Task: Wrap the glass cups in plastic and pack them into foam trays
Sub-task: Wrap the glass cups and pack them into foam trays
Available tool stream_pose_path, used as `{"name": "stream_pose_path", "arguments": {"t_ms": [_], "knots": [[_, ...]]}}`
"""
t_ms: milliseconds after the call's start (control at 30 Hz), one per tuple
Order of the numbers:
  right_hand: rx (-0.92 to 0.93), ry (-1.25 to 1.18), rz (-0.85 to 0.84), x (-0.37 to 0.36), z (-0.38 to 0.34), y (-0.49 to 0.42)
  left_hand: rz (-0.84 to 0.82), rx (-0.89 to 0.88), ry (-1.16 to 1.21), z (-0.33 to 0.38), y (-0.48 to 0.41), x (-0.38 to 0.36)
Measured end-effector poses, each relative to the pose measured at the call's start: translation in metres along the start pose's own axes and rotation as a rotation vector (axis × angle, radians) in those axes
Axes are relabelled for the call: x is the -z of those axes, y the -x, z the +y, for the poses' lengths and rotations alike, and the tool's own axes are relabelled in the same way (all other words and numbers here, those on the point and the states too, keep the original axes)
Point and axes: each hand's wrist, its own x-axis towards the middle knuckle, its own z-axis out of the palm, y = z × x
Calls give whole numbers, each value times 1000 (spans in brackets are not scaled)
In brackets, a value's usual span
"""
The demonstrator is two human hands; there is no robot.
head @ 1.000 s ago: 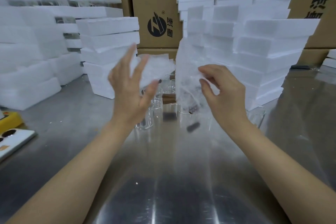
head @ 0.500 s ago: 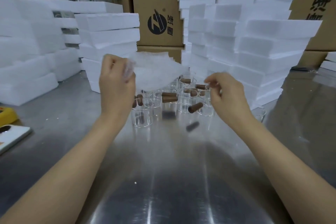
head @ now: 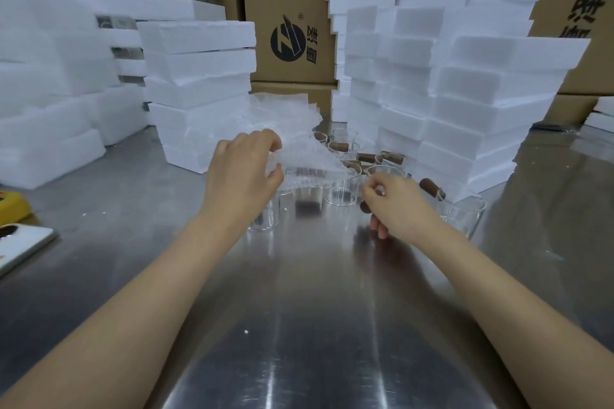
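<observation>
Several clear glass cups (head: 344, 191) with brown wooden handles stand in a cluster at the middle of the steel table. My left hand (head: 246, 173) pinches a sheet of bubble plastic (head: 299, 146) and holds it just above the left cups. My right hand (head: 395, 199) is lower and to the right, fingers closed at the rim and brown handle of one cup (head: 382, 176); its grip is partly hidden. Stacks of white foam trays stand left (head: 199, 90) and right (head: 465, 103) of the cups.
More foam trays are piled at the far left (head: 50, 83). Cardboard boxes (head: 289, 20) form the back wall. A yellow object (head: 11, 209) and a white flat item (head: 23, 246) lie at the left edge. Another glass cup (head: 465, 216) stands to the right of my hand.
Both hands have dropped toward the cups. The plastic sheet has passed fully to my left hand, and my right hand has let go of it and closed at a cup.
</observation>
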Motion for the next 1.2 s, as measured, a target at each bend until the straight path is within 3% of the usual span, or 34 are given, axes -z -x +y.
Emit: {"name": "stream_pose_path", "arguments": {"t_ms": [167, 333, 500, 600, 733, 833, 1000, 1200], "knots": [[-79, -234, 151, 16, -10, -2, -36, 13, 64, 1, 2, 1], [41, -505, 228, 27, -33, 10, -55, 1, 13, 9, 3, 5], [160, -932, 46, 31, -53, 21, -102, 169, 212, 11, 2, 5], [158, -1156, -204, 37, -54, 23, -90, 269, 380, 9, -3, 7], [70, -1100, -465, 35, -54, 27, -49, 288, 566, 17, -1, 13], [32, -1073, -432, 28, -55, 28, -9, 311, 626, 22, 0, 14], [-119, -1272, -330, 31, -52, 22, -42, 387, 743, 22, -2, 17], [-324, -1268, -409, 29, -51, 21, -12, 313, 891, 26, -2, 16]]}}
